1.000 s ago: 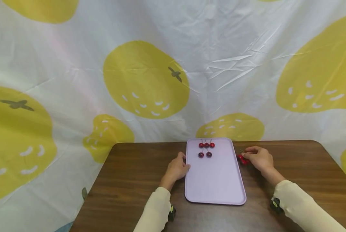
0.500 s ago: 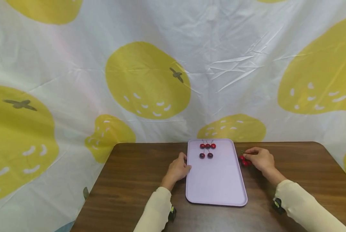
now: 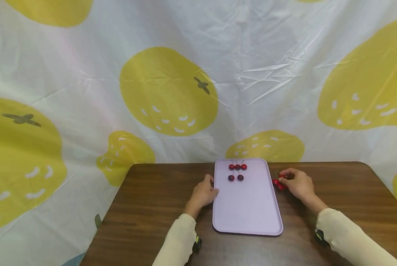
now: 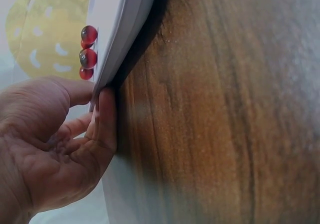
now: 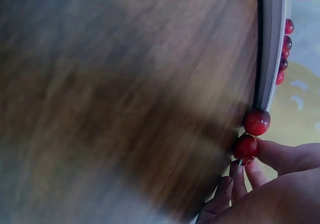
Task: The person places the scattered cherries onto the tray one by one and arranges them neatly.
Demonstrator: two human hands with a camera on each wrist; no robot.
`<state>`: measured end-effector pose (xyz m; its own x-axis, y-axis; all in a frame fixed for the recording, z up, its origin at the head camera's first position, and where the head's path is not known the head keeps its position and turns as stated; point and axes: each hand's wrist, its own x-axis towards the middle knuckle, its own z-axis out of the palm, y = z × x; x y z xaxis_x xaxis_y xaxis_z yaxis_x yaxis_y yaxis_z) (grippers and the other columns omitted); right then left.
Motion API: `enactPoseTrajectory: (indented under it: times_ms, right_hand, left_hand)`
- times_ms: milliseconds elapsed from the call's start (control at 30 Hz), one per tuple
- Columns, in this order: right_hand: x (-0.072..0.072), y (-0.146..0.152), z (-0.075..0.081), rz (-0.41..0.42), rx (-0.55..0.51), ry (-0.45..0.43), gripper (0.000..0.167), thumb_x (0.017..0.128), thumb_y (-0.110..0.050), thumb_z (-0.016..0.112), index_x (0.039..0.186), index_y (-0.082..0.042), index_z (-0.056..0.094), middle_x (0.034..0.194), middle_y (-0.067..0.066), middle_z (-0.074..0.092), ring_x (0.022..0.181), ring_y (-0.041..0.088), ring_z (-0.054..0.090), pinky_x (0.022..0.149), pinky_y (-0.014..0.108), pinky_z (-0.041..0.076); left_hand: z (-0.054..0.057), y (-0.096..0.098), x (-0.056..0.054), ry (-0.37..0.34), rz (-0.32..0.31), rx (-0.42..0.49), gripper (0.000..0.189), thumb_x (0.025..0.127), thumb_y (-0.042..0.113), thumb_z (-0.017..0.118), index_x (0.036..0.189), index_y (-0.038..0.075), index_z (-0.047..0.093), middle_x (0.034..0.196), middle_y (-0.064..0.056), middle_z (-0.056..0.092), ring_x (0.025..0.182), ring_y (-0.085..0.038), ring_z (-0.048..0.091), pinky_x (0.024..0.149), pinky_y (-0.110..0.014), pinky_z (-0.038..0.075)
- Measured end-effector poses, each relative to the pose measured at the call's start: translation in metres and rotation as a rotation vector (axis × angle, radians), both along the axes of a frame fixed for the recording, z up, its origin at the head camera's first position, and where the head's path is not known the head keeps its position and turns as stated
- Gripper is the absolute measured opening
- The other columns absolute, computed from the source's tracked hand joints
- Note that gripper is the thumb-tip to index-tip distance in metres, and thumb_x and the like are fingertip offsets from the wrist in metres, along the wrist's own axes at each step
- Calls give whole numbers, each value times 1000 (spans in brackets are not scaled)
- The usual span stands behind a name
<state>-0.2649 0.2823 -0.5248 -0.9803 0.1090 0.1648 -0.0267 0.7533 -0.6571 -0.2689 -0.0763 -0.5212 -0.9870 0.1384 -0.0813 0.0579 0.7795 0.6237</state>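
Note:
A lilac tray (image 3: 245,210) lies on the wooden table. My left hand (image 3: 203,193) pinches its left rim, the thumb over the edge and the fingers against the outer side, as the left wrist view shows. Toward the tray's far end, three red cherries (image 3: 238,167) form a row with stems pointing away. Two darker cherries (image 3: 240,178) sit just below them. Beside the right rim my right hand (image 3: 299,183) pinches a cherry (image 5: 246,146) between thumb and fingers. Other loose cherries (image 3: 280,187) lie on the table under those fingertips, partly hidden by the hand.
The brown table (image 3: 158,199) extends to both sides of the tray. Behind its far edge hangs a white curtain (image 3: 264,48) printed with yellow fruit. Cream sleeves (image 3: 354,234) and dark wrist cameras reach in from the front.
The right hand's fingertips have shifted slightly among the loose cherries, and red now shows between thumb and finger. The left hand, the tray and the cherries on it stay put.

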Motion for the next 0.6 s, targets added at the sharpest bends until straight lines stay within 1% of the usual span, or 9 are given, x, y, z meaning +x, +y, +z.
enactPoseTrajectory:
  times_ms: [133,300,433,600]
  right_hand:
    - [-1,-1,-2,11,10,11,25,92,-21,77,110,-4,76,102,21,78,90,37,68,72,38,44]
    - [-1,-1,-2,8,15,5,24,93,-22,76,109,-4,76,105,23,77,94,42,69,72,42,46]
    - [0,-3,1,-1,13,3,24,94,-22,75,110,-4,75,107,24,77,98,47,69,73,45,47]
    - [-1,-10,8,-36,5,44,24,96,-23,75,111,-5,74,110,22,77,100,46,69,74,46,47]
  left_hand:
    - [-1,-1,0,1,-2,-2,33,101,22,70,127,10,54,96,-8,72,82,-21,65,76,-39,54]
    - [-2,-1,0,7,-4,2,33,100,22,71,126,10,54,95,-9,73,83,-22,66,76,-40,54]
    - [-3,-1,-1,6,0,-9,34,100,22,71,126,11,54,95,-8,73,82,-21,66,75,-38,54]
    - [-2,-2,-2,15,0,-11,34,100,23,71,126,11,54,96,-9,74,84,-22,67,77,-39,54]
